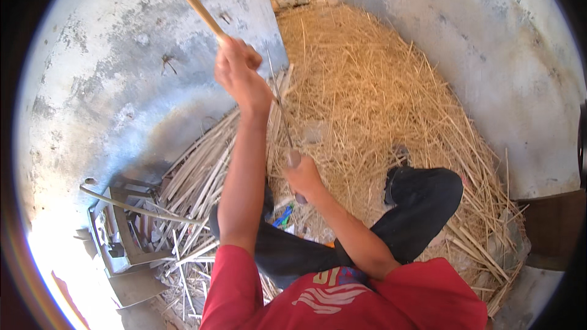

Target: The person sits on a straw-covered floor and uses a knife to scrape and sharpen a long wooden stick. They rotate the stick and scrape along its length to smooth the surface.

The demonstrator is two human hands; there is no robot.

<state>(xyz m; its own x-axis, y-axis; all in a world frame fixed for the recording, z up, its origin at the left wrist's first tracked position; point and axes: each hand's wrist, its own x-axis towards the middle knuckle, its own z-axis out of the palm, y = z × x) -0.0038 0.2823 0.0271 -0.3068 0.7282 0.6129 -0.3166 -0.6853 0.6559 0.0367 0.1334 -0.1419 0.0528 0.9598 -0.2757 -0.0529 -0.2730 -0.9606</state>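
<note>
My left hand is raised and closed around a pale bamboo stick, which slants up and to the left from my fist. In front of my body, my right hand grips the wooden handle of a long, thin-bladed knife. Its blade points up and away, passing close by my left wrist; whether it touches the wrist or the stick I cannot tell. Both fists are slightly smeared by motion. My dark-trousered legs are bent and spread below the hands.
Straw-like shavings cover the floor ahead. Long split strips are piled at the left, beside a small frame-like stand holding scraps. More strips lie at the right. Worn walls close in on both sides.
</note>
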